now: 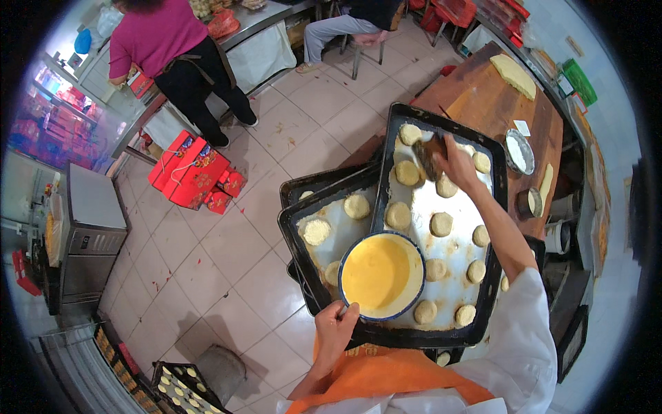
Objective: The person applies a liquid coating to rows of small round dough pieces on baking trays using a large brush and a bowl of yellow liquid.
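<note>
My left hand (335, 327) grips the near rim of a blue-rimmed enamel bowl (381, 276) of yellow liquid, which looks like egg wash. The bowl is over the near left corner of a black-edged baking tray (497, 207). Rows of round, flat dough pieces (441, 224) lie on that tray. My right hand (456, 164) holds a brush (427, 158), its bristles down among the dough pieces near the tray's far end. Motion blurs the brush a little. More trays (289, 217) with dough rounds lie under and left of this one.
On the wooden worktable (473, 103) are a dough slab (513, 76), a bowl of white powder (519, 151) and a round metal cutter (529, 203). Red gift boxes (194, 168) stand on the tiled floor. A person (170, 57) stands at the far counter; another sits (357, 26).
</note>
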### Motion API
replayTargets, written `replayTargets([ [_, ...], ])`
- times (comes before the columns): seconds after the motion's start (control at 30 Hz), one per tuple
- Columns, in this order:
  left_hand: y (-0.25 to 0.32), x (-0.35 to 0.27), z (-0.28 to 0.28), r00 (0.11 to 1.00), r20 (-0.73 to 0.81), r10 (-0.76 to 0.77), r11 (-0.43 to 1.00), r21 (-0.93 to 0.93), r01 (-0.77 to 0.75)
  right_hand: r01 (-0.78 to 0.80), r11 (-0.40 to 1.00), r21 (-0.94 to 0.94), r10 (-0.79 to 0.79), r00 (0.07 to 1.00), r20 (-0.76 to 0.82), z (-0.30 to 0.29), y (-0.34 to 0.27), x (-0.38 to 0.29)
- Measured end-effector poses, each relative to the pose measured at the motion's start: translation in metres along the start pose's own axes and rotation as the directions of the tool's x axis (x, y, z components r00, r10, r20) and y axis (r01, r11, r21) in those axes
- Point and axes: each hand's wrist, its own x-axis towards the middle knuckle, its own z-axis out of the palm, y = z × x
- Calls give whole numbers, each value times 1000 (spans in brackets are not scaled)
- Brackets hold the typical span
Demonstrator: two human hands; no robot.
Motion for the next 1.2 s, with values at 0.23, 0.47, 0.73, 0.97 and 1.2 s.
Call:
replayTargets([
  [0.23, 5, 23, -8, 1000, 2, -2, 1000, -8, 2, 25, 993, 118, -16, 997, -80, 9, -21, 18],
  [0.47, 12, 28, -5, 1000, -26, 8, 999, 43, -7, 39, 985, 171, -8, 983, -183, -8, -6, 45],
  [0.73, 4, 32, -3, 999, -14, -36, 999, 10, 37, -104, 995, 4, 104, 992, -76, -3, 30, 96],
  [0.97, 9, 40, -7, 999, -28, 20, 998, 66, -18, 140, 987, 76, -137, 990, -43, 4, -3, 94],
  [1.2, 3, 28, -16, 996, -63, 64, 997, 53, -61, 161, 946, -282, -173, 985, -19, 6, -13, 85],
])
